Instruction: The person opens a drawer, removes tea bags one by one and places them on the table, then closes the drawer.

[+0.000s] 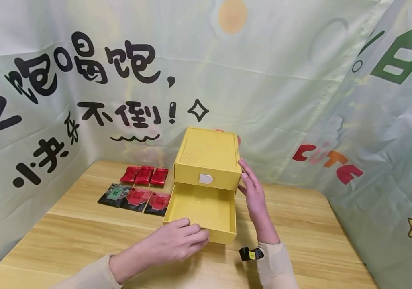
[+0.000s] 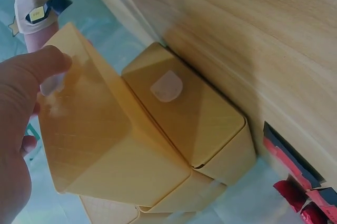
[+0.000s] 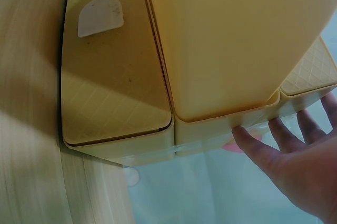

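Yel. drawer unit (image 1: pixel 209 146) stands on the light wood-grain bench (image 1: pixel 292 224), approx. mid, w/ its front toward the person. Boxy, rounded corners, a bit scuffed; raised rim round the top panel & a small lattice-textured patch nr its L front edge. Top drawer (image 1: pixel 188 174) closed, pale D-shaped tab (image 1: pixel 206 178) at mid front. Pulled-out drawer (image 1: pixel 202 204) below it sticks well out, plain yel. floor & thin straight walls showing. Wrist views show a bottom drawer (image 3: pixel 113 87) too, closed, w/ diamond-pattern front, a few dark specks & the same kind of tab; a translucent strip (image 3: pixel 187 149) crosses the side joint.

L grip (image 1: pixel 180 241) clamped on front of the pulled-out drawer, fingers curled, thumb nr its tab. R grip (image 1: pixel 253 196) has fingers apart & fairly straight, touching the unit's R side.

To the unit's L: 3 shiny red packets (image 1: pixel 144 175) in a row, w/ 3 flat dark sachets (image 1: pixel 133 198) just in front, 1 green-labelled, 2 red-labelled
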Demonstrator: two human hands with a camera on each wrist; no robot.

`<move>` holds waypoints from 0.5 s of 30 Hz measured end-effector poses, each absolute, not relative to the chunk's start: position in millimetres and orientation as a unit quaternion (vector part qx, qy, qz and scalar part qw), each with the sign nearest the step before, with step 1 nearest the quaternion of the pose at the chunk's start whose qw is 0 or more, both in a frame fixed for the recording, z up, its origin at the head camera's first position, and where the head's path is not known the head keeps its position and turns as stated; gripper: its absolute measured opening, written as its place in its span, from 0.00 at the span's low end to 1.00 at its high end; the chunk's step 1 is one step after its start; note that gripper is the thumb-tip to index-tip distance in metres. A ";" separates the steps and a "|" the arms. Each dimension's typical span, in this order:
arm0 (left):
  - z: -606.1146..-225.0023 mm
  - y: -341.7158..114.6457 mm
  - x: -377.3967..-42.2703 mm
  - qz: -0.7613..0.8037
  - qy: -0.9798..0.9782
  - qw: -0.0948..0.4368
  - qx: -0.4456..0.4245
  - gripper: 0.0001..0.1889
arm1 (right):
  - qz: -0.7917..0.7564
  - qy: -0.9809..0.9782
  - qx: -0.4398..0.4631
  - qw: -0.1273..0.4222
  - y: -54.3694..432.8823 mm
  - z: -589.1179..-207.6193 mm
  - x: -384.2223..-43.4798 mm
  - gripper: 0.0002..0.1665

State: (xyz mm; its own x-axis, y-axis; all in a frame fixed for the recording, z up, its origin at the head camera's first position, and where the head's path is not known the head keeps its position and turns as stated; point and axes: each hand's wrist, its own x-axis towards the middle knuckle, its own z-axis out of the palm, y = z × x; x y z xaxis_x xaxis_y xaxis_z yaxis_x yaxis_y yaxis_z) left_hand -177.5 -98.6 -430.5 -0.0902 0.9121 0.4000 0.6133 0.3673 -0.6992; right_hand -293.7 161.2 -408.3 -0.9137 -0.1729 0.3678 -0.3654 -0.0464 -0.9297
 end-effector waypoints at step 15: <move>-430.9 -95.5 -184.4 0.169 -0.707 0.429 -0.536 0.30 | 0.702 -0.680 0.197 0.070 161.0 -408.7 -294.6 0.28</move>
State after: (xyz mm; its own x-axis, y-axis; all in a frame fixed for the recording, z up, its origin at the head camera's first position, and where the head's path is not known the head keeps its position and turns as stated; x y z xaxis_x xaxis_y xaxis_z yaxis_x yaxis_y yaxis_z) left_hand -184.4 -95.5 -430.9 -0.0572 0.9036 0.4245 0.6133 0.3673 -0.6992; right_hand -294.6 161.0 -408.7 -0.9122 -0.1706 0.3725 -0.3668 -0.0647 -0.9280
